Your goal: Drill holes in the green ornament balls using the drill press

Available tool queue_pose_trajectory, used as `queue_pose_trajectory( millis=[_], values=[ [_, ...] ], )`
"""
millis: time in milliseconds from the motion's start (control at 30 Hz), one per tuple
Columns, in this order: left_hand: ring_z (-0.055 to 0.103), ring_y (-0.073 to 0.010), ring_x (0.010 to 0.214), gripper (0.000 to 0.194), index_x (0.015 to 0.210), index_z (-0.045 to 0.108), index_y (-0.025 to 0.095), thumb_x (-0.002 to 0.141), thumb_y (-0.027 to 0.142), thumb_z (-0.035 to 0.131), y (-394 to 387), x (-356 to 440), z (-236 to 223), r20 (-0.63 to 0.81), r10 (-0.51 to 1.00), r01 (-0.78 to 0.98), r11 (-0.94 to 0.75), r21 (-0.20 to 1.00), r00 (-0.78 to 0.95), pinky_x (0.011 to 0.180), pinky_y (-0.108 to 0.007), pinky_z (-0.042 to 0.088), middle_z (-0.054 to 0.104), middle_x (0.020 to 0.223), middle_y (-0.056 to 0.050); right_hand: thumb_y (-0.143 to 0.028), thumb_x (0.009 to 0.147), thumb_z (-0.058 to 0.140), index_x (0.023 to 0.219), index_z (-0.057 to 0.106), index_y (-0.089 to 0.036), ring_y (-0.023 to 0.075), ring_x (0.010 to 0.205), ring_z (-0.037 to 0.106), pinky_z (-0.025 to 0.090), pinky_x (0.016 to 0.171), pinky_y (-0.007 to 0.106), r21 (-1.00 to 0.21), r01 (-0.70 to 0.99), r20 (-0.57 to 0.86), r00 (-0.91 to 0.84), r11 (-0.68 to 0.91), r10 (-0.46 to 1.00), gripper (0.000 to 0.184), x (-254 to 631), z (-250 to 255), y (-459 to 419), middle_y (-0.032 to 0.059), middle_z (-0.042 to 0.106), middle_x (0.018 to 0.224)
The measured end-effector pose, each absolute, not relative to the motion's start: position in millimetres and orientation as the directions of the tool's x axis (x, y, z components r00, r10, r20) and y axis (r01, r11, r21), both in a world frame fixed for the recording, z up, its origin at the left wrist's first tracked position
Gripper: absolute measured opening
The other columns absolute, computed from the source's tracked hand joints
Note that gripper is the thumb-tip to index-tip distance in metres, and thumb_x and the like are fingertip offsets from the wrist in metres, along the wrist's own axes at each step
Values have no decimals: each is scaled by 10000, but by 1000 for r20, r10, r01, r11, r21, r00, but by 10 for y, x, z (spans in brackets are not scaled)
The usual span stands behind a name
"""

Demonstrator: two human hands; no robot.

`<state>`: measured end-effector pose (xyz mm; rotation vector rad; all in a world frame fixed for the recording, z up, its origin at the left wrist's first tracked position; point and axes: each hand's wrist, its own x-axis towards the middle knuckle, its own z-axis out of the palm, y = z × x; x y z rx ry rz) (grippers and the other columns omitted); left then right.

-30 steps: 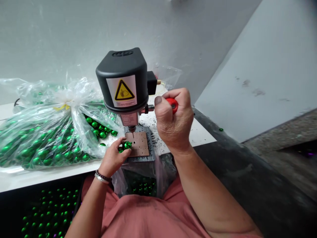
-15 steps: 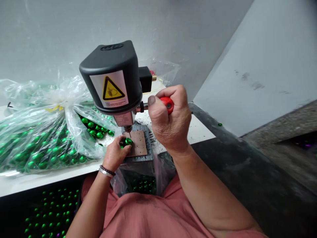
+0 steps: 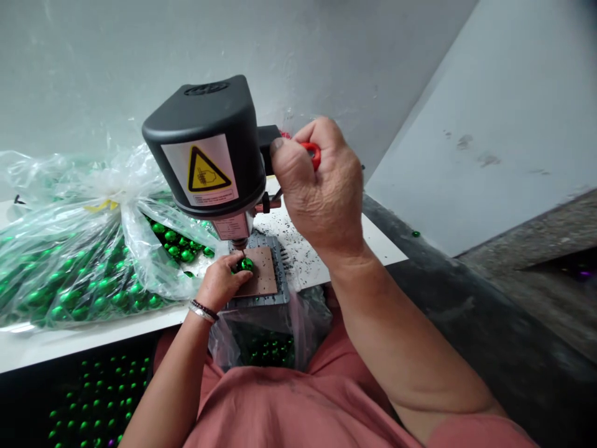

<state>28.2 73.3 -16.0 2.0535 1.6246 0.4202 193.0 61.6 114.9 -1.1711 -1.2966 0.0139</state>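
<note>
My left hand [image 3: 222, 279] pinches a shiny green ball [image 3: 245, 264] between thumb and fingers on a brown board [image 3: 265, 274]. The ball sits right below the chuck [image 3: 240, 243] of a black bench drill press [image 3: 205, 146]; the bit's tip is hard to make out against it. My right hand [image 3: 321, 180] is wrapped round the red knob [image 3: 312, 154] of the drill's feed lever, to the right of the drill head. Under the board lies the grey metal base plate [image 3: 282, 264].
A clear plastic bag [image 3: 93, 261] full of green balls lies on the white table [image 3: 326, 267] at left. Dark shavings are scattered right of the base. Below the table edge hangs an open plastic bag [image 3: 303, 330] with green balls; more green balls [image 3: 93, 398] show at lower left.
My right hand has swung the lever's red knob upward and slightly back. My left hand has shifted the green ball a little to the right, under the chuck.
</note>
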Motion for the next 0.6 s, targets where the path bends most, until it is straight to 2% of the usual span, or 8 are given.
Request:
queue_pose_trajectory(
  millis=[167,333,433,600],
  values=[
    [576,-204,963,424,1084,618,185,693,349,597,774,294,-229,-25,952,785,-236,573,304,853,-302,423,637,1065,-62,-397,747,529,599,352,-176,19,494,277,272,476,179,-704,569,674,348,424,652,320,1986,1255,744,-73,308,514],
    [593,-196,848,364,1009,647,188,690,354,599,773,302,-247,-30,957,805,-227,548,290,776,-296,434,663,953,-55,-398,758,505,601,344,-177,23,520,273,280,491,181,-703,568,673,335,429,659,315,1981,1255,743,-67,303,531],
    [596,-186,813,338,981,650,203,680,350,605,768,305,-242,-47,961,819,-204,537,271,751,-281,430,671,916,-39,-349,776,488,622,352,-183,23,506,278,301,496,180,-645,578,746,334,500,576,264,1941,1158,635,-65,297,541],
    [598,-191,774,304,932,666,207,671,353,610,759,305,-230,-59,966,817,-180,548,253,689,-271,415,679,869,-43,-275,772,489,673,403,-194,30,493,335,343,488,182,-468,692,878,290,550,382,154,1888,826,412,-60,366,549]
  ],
)
